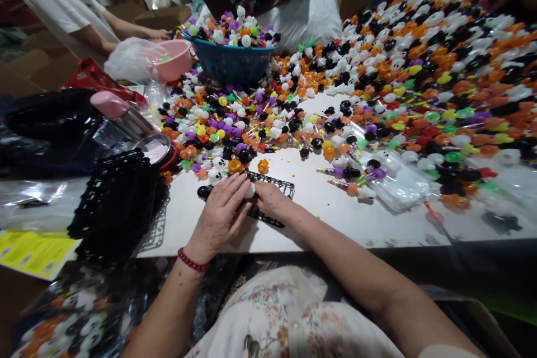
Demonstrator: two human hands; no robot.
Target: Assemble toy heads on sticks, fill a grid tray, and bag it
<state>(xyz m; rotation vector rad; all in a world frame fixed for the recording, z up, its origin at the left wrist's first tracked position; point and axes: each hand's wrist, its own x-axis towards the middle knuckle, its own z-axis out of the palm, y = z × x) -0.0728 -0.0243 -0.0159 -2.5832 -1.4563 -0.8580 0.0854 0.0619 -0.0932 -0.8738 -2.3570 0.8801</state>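
Note:
My left hand [222,207], with a dark red bead bracelet at the wrist, lies with fingers stretched and close together over the left part of a black openwork plastic tray [286,185]. From the other side my right hand [271,199] reaches over the tray, its fingers curled and partly hidden. Between the two hands a small white toy head [250,191] shows, against the right fingertips. A black toy head [205,192] sticks out left of my left hand. Just beyond the tray are orange pumpkin heads [235,165] and a white skull head [218,162].
Heaps of colourful toy heads [419,56] cover the back and right. A blue basket [235,61] holds more. Stacked black trays [113,196] and a pink-lidded bottle [126,114] stand left. Clear bags [403,182] and scissors [434,215] lie right. A co-worker's arm [130,25] reaches in at back left.

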